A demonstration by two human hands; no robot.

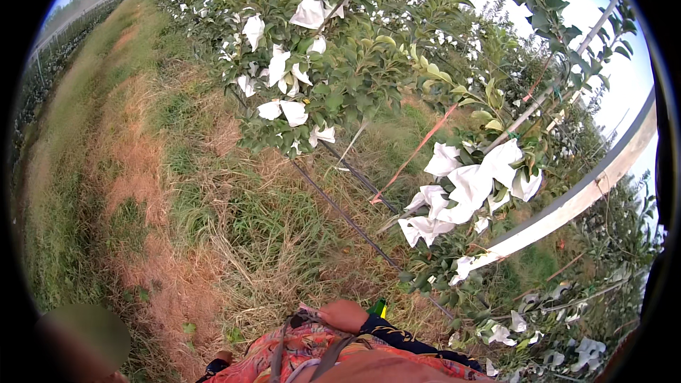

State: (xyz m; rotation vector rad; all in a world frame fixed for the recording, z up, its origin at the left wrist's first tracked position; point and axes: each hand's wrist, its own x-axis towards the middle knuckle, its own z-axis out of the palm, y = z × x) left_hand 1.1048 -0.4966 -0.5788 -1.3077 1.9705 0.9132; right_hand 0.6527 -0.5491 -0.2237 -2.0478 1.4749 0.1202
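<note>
My right hand (344, 315) is at my waist, beside the dark opening of a grey-strapped pouch (301, 319) over red-orange patterned cloth (262, 347). Its fingertips are hidden at the pouch, so what they hold, if anything, does not show. A dark blue sleeve with yellow marks (404, 337) covers that forearm. Just behind the wrist a small green and yellow object (379, 308) shows; its kind is unclear. Only a sliver of my left hand (223, 357) appears low beside the cloth, its fingers out of sight.
Fruit trees carry many white bags, in a left cluster (284, 85) and a right cluster (468, 184). A pale post (567, 213) slants across the right side. Dark hoses (347, 220) and a pink strap (418, 150) cross the row. A grassy dirt lane (138, 191) runs along the left.
</note>
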